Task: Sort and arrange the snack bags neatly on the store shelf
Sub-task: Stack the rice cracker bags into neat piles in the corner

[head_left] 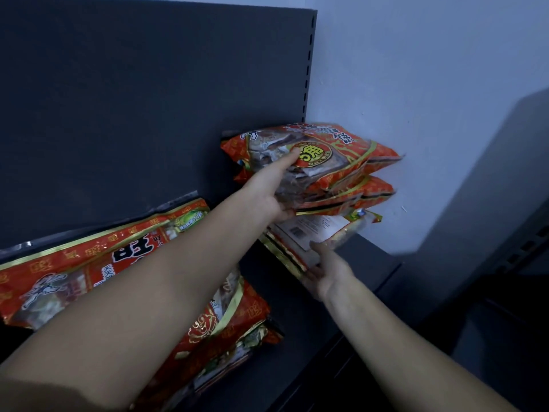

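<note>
While hands (297, 224) grip bags (312, 162), wall (416, 114) crowds right.

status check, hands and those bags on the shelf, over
Left hand gripping top red bags. Right hand holding the face-down bag beneath them. Second pile lies left, apart. Nothing blocking.

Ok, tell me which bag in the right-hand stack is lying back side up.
The bottom bag, under the right hand's thumb. It shows a white printed back panel with a code, while the two bags above it show red printed fronts.
</note>
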